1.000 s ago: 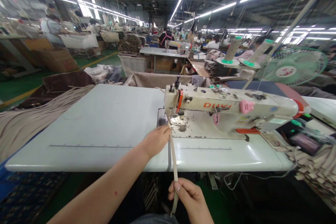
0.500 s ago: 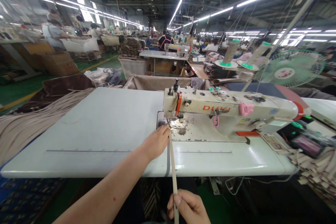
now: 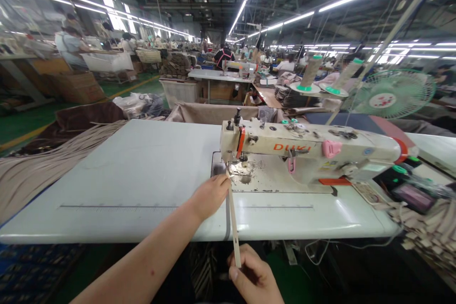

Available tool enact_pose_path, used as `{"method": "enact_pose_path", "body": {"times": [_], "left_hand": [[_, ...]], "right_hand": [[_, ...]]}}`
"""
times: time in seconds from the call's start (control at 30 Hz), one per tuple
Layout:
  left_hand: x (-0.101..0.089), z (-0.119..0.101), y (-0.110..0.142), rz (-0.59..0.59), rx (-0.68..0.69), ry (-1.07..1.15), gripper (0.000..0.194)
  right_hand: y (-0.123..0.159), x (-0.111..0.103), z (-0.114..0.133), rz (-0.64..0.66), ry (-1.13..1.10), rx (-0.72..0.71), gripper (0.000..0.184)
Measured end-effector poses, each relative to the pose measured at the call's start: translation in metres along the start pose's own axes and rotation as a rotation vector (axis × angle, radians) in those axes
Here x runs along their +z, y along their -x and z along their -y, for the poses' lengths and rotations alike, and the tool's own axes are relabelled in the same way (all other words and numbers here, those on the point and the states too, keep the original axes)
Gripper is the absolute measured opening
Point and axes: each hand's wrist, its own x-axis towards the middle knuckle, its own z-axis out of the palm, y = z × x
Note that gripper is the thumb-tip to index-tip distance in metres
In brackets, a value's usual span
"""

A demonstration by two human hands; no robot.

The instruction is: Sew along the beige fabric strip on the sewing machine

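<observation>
A narrow beige strap (image 3: 233,221) runs from the needle area of the sewing machine (image 3: 306,147) down past the table's front edge. Close in front of the presser foot, my left hand (image 3: 213,194) is closed on the strap, its fingertips pinching it. My right hand (image 3: 257,273), lower and just beyond the table edge, holds the strap near its squared end, with thumb and bent fingers about it. Small dark holes show in the strap above the right hand. My left hand partly hides the spot where the strap meets the foot.
The white table (image 3: 142,166) carries a printed ruler line. Many beige straps (image 3: 64,152) drape over its left side, and more strap pieces (image 3: 431,228) are heaped at the right. A green fan (image 3: 390,97) and thread cones (image 3: 310,73) stand behind. People work in the background.
The strap has moved forward toward the machine; its end now shows at my right hand, where before it ran below the frame. My left hand stays near the foot.
</observation>
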Motion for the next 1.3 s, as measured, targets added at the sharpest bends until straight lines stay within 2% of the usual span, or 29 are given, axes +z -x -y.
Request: {"method": "enact_pose_path", "body": {"times": [0.13,0.3,0.67,0.93,1.3], "left_hand": [[0.001,0.001,0.000,-0.026,-0.031,0.021,0.014],[0.000,0.002,0.000,-0.006,0.013,-0.025,0.011],[0.006,0.005,0.002,-0.010,-0.004,0.021,0.012],[0.004,0.004,0.001,-0.043,0.010,0.026,0.009],[0.000,0.003,0.001,-0.009,0.008,0.001,0.010]], "right_hand": [[-0.002,0.008,-0.019,-0.145,-0.077,0.101,0.039],[0.000,0.012,-0.020,-0.103,-0.249,0.213,0.046],[0.006,0.010,0.006,-0.079,-0.245,0.222,0.047],[0.003,0.008,0.008,-0.057,-0.220,0.214,0.047],[0.006,0.007,0.002,-0.053,-0.190,0.204,0.048]]}}
